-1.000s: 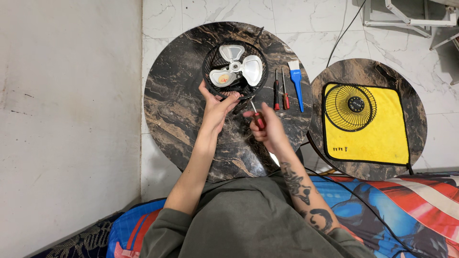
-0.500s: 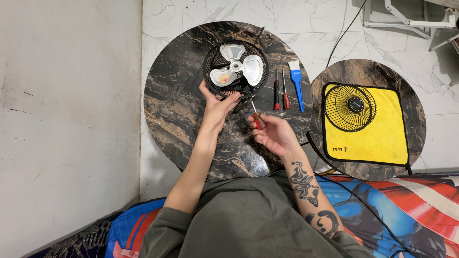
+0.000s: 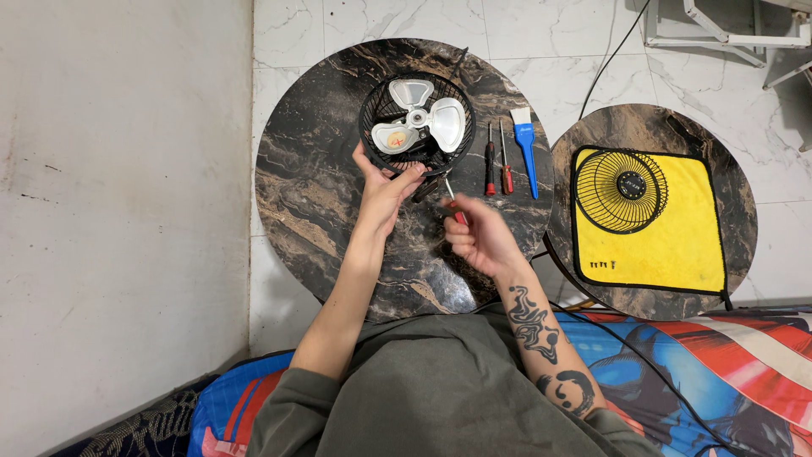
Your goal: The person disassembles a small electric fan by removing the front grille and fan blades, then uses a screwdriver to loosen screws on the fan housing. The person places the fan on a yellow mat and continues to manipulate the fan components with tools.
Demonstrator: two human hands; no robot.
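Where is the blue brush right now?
In the head view, the blue brush with pale bristles lies on the right part of the large dark marbled round table, just right of two red-handled screwdrivers and left of the smaller round table.

The fan lies on the larger table, tools to its right.

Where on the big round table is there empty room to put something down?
The dark marbled round table is bare on its left side, left of the black fan cage with silver blades, and along the near edge. It is crowded on the right by two red-handled screwdrivers and the blue brush.
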